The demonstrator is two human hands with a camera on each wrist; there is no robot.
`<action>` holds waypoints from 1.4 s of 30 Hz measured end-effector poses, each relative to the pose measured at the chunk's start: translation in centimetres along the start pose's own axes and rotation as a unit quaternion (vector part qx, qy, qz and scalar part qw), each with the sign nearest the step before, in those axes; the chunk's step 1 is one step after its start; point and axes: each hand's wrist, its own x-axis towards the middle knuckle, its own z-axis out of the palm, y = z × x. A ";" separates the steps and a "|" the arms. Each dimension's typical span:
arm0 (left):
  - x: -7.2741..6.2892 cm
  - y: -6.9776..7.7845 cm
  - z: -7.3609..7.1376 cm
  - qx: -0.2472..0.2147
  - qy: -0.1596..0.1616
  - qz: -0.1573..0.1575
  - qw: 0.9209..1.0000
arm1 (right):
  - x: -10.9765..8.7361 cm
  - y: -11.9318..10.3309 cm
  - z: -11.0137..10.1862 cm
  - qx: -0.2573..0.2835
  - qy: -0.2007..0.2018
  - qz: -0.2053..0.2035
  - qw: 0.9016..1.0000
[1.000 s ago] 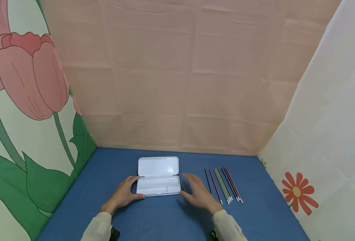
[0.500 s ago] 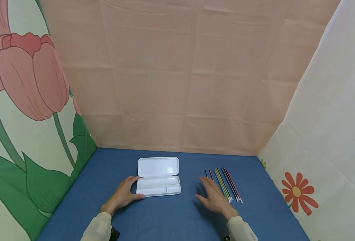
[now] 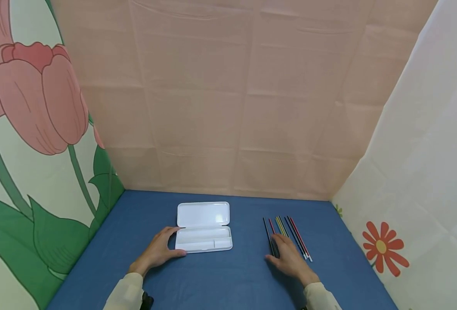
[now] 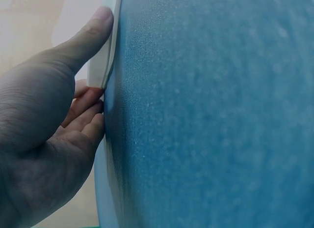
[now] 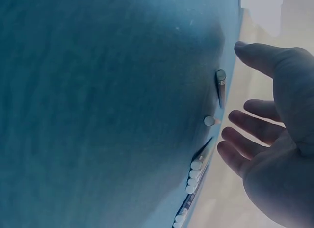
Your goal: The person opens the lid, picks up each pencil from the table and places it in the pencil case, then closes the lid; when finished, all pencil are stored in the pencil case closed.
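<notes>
A white pencil case (image 3: 203,234) lies with its lid raised on the blue cloth; its tray shows a divider and nothing inside. My left hand (image 3: 159,249) holds the case by its left end, thumb along the front edge and fingers at the back corner. In the left wrist view the thumb presses on the white case (image 4: 98,68). My right hand (image 3: 289,258) hovers over the pencils (image 3: 300,239), fingers spread and holding nothing. The right wrist view shows the pencils' white eraser ends (image 5: 195,174) below the fingers. Part of the pencil row is hidden behind this hand.
Blue cloth (image 3: 213,284) covers the table. A beige sheet (image 3: 228,107) hangs along the back, a tulip-print sheet (image 3: 42,103) at left and a white flower-print sheet (image 3: 418,193) at right.
My right hand has left the case's right end and moved rightward to above the pencils. My left hand and the case have stayed in place.
</notes>
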 end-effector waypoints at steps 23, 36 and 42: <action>0.1 -0.1 0.0 0.000 -0.001 -0.004 1.000 | 0.6 0.3 0.7 -0.067 0.044 -0.067 0.995; 0.1 -0.1 0.1 0.002 0.000 0.000 1.000 | 1.0 -0.3 0.8 -0.083 0.051 -0.087 0.991; 0.1 -0.1 0.1 0.001 0.003 0.001 1.000 | 1.1 -0.4 1.1 -0.086 0.060 -0.106 0.989</action>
